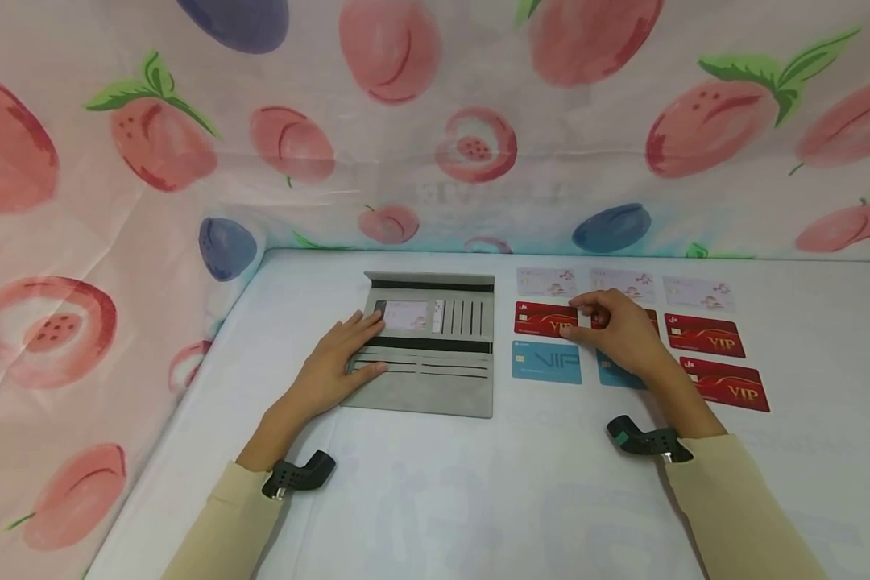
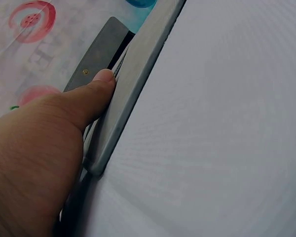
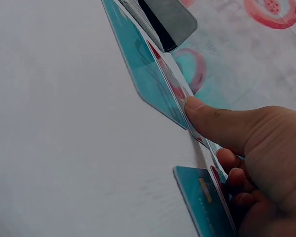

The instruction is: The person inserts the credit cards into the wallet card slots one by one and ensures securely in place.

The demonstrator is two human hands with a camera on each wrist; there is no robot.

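My left hand [image 1: 333, 354] rests on the left side of an opened grey card wallet [image 1: 435, 395], its fingers spread. In the left wrist view, the thumb [image 2: 103, 79] lies over the wallet's inside. A pale floral card [image 1: 406, 315] sits in the wallet's upper half beside several narrow slots. To the right, my right hand [image 1: 619, 330] pinches the right end of a red VIP card [image 1: 540, 319], thumb at the lower corner and index finger at the upper one. A second red card and a blue card [image 1: 612, 372] are partly hidden beneath that hand.
Three pale floral cards [image 1: 546, 282] make up the back row. A blue VIP card [image 1: 544, 362] lies in front of the pinched one. Two more red VIP cards [image 1: 705, 335] lie at the right. Fruit-printed cloth [image 1: 474, 201] rises behind the white table [image 1: 420, 491].
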